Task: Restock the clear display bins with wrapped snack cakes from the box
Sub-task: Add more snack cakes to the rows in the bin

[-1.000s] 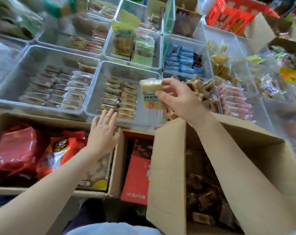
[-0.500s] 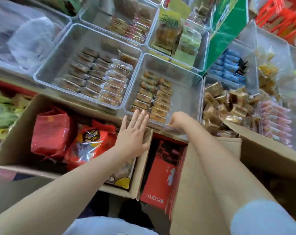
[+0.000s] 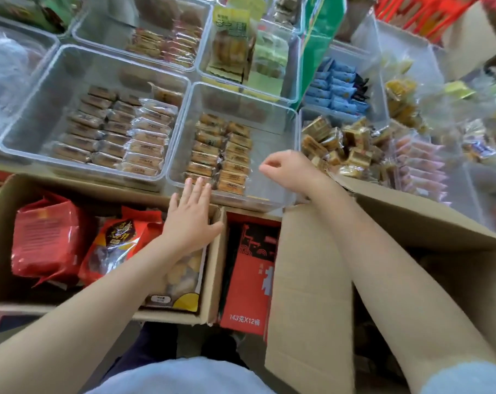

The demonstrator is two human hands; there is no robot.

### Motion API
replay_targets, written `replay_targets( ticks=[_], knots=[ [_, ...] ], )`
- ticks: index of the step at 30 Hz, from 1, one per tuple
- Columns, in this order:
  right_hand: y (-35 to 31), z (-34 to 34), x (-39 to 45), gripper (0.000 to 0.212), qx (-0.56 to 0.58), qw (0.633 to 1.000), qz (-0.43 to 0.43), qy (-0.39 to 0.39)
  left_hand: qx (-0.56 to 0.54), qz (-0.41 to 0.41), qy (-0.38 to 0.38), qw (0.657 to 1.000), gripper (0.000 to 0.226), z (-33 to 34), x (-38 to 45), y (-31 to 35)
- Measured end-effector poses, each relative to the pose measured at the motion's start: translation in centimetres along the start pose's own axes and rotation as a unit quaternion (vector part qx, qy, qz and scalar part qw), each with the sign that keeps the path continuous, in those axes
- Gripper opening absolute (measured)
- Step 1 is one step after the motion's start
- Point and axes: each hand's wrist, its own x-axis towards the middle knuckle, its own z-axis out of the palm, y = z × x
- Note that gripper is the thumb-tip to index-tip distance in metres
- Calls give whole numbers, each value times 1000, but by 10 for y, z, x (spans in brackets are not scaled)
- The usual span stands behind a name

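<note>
Fingertips of right hand (image 3: pixel 291 169) curl inward, hiding any contents.
</note>
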Motion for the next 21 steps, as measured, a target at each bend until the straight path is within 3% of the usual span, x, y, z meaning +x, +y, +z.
replay_targets(
  ticks=[2,4,7,10,14,18,21],
  knots=[
    [10,-27,-48,27,75,991,-45,97,-104,-12,31,994,73,-4,-9,36],
    [33,-45,-96,32,129,975,-64,170,-258,30,38,965,62,-4,-28,85],
    [92,-45,-148,38,167,965,-1,203,-417,115,-9,901,64,7,-62,161],
    [151,-18,-160,38,147,968,85,183,-457,136,-18,879,77,25,-73,198],
    [223,26,-144,22,42,980,182,71,-492,130,-12,861,80,42,-70,214],
    [257,71,-115,32,-73,989,129,2,-506,116,-2,855,78,45,-68,215],
    [268,102,-93,41,-174,976,108,-66,-513,106,1,852,77,47,-69,217]
  ],
)
